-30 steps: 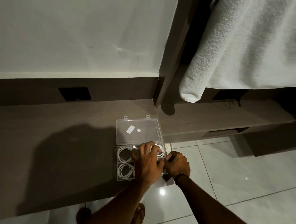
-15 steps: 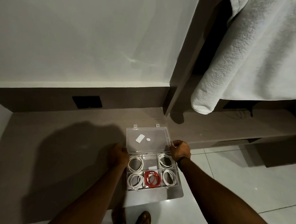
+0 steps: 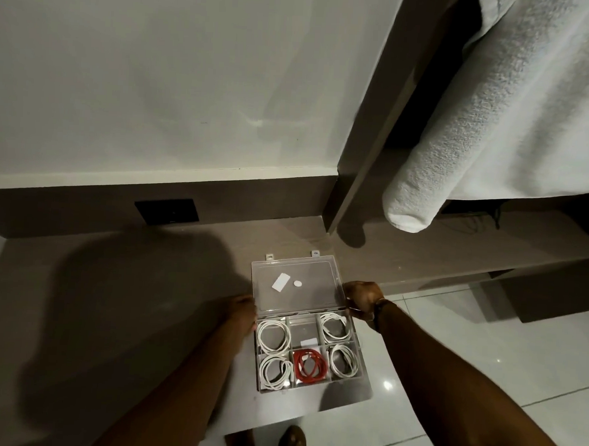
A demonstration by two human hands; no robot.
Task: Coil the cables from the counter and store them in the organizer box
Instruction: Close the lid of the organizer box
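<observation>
Head view, looking down at a clear plastic organizer box resting on the near edge of a dark brown table. The box lies open, its transparent lid folded back flat toward the wall, with 2 white stickers on the lid panel. The base is divided into 6 compartments in 2 rows of 3. Coiled white cables occupy 4 of them: far left, far right, near left and near right. A coiled red cable fills the near middle compartment. The far middle compartment holds no coil; a small white label shows at its near edge.

The left hand is at the left side of the box, at the junction of lid and base, fingers curled against the edge; whether they actually pinch the plastic cannot be told. The right hand is at the right side at the same junction, fingers closed around the lid's corner. A dark band sits on the right wrist.

Behind the box, a black wall plate is set into the brown back panel below a pale wall. A white towel hangs at upper right over a lower shelf. Glossy floor tiles and a foot show beneath the table edge.
</observation>
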